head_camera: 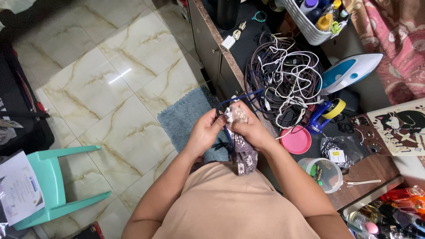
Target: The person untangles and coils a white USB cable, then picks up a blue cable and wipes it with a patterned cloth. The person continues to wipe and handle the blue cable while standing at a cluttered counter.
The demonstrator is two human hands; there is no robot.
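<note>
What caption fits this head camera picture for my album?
Both hands, left hand and right hand, hold a patterned cloth pouch beside a tangle of cables.

A small clear plastic bag (341,149) with a yellow-white label (337,155) lies right of centre; a white printed paper sheet (18,188) sits lower left.

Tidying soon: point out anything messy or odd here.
A tangle of cables sprawls in one knotted heap on the counter. Both hands, left hand and right hand, hold a patterned cloth.
</note>
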